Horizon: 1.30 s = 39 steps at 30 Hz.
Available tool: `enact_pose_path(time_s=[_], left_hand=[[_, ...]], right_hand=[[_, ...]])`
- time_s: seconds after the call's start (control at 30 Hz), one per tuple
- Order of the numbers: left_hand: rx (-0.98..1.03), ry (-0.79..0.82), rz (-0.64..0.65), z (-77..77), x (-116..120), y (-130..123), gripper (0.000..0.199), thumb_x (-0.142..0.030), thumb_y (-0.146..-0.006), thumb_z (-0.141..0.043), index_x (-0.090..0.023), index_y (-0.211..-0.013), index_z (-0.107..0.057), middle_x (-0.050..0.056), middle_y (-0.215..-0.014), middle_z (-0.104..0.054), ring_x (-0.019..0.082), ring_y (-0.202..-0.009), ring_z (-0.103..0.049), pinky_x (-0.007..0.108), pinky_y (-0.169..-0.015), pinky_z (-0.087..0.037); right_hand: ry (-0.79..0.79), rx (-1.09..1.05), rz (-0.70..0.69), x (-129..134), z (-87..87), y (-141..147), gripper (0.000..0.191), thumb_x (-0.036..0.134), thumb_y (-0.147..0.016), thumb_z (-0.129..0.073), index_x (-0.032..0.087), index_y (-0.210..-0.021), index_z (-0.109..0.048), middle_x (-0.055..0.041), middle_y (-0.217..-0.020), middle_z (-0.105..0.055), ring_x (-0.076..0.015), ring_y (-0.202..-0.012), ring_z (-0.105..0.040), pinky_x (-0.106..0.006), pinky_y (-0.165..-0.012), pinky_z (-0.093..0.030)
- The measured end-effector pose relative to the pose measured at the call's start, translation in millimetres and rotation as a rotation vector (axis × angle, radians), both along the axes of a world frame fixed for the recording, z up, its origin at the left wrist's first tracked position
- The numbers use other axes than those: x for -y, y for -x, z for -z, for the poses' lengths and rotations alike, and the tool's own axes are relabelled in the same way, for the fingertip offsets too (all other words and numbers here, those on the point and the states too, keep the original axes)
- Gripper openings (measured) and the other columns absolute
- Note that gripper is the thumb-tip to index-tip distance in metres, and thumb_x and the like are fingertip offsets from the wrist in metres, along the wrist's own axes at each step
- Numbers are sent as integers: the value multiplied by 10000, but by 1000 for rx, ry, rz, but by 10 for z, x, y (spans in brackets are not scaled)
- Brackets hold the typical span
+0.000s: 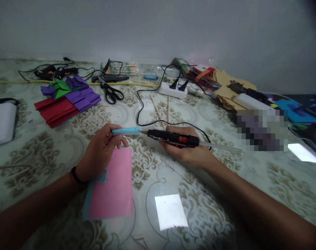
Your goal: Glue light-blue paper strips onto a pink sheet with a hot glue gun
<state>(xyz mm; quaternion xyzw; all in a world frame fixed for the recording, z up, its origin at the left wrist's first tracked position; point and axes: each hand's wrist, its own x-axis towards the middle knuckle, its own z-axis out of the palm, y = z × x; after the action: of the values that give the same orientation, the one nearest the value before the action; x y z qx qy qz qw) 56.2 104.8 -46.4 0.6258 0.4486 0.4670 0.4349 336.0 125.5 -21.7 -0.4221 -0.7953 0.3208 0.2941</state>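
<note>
My left hand (103, 147) pinches a narrow light blue strip (126, 131), which looks like folded paper, and holds it out level above the table. In my right hand (186, 149) is a black glue gun (173, 138) with an orange-red switch, its tip at the right end of the strip. A whitish glue stick (221, 146) sticks out of the gun's back. Under my left wrist lies a pink paper sheet (113, 187) over a blue one (86, 205). A small blue piece (102, 177) rests on the pink sheet, partly hidden by the wrist.
Black-handled scissors (109, 90) lie behind folded red paper (57, 113) and purple paper (83, 99). A black cord (138, 111) loops from the white power strip (173, 91) across the table. Thin wooden sticks (168, 109) lie mid-table. Papers and packets line the wall.
</note>
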Motion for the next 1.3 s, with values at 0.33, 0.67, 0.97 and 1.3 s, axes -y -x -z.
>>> enact_pose_path(time_s=[0.33,0.67,0.97,1.3], left_hand=[[36,1,13,-57,-11,-11,40,-210,-985,-612,-211,-1023,-599,10,-771,-759,145,-650,-600,284,-650,-491],[14,-11,-1,-69,-4,-14,87,-208,-954,-644,-223,-996,-568,10,-787,-776,147,-644,-602,279,-627,-481],[27,-9,-5,-86,0,-26,104,-181,-944,-640,-224,-980,-553,10,-779,-775,146,-643,-585,278,-622,-480],[19,-10,-9,-73,-1,-14,95,-201,-952,-647,-226,-984,-561,12,-785,-779,149,-641,-583,282,-624,-467]], right_hand=[[-57,15,-30,-17,-17,3,222,294,-889,-684,206,-712,-583,3,-686,-568,-140,-610,-495,-282,-579,-365],[-115,-9,-69,-16,-21,-1,213,251,-915,-676,216,-732,-573,2,-711,-558,-152,-646,-512,-294,-606,-373],[-116,15,-72,-9,-33,0,244,257,-916,-663,216,-714,-532,5,-724,-570,-138,-634,-485,-286,-603,-364],[-100,-8,-60,-18,-47,14,258,315,-912,-680,214,-710,-555,7,-701,-565,-139,-626,-472,-279,-591,-348]])
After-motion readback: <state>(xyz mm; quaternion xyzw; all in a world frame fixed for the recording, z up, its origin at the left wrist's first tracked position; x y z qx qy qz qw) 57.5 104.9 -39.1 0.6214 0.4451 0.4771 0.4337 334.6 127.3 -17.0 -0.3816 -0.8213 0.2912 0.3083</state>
